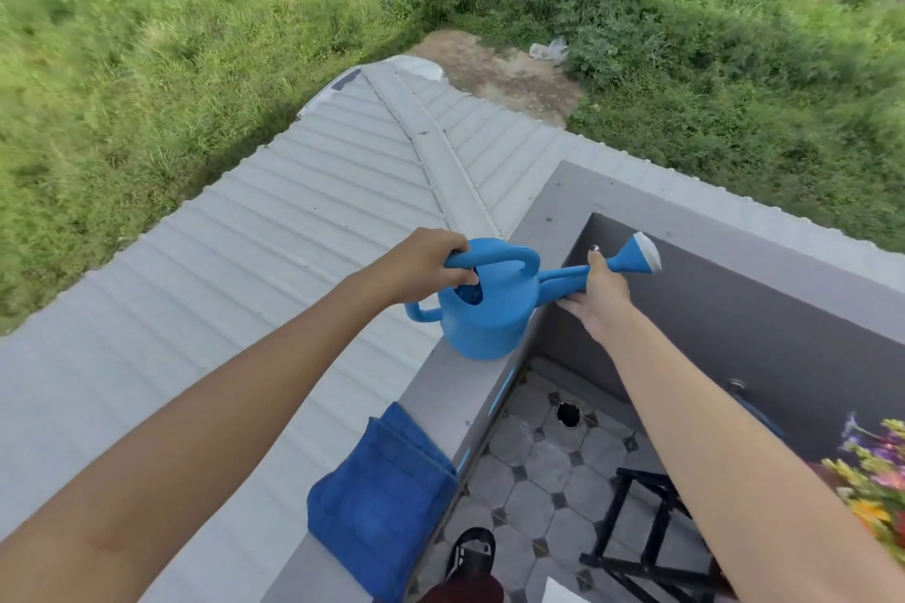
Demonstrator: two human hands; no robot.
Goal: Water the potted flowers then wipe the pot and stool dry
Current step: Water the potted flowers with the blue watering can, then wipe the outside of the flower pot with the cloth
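A blue watering can (489,313) stands on the grey parapet ledge (440,387). My left hand (426,267) is closed around its top handle. My right hand (600,296) grips the spout just behind the white-faced rose (641,255), which points right over the balcony. A folded blue towel (382,499) lies on the ledge nearer to me. Colourful flowers (876,480) show at the right edge; their pot is hidden. Below them stands a black-framed stool (646,534), partly behind my right forearm.
The balcony floor (538,465) has grey octagonal tiles and a round drain hole (568,414). My sandalled foot (472,548) is at the bottom. A corrugated metal roof (294,230) lies beyond the ledge, with tall grass past it.
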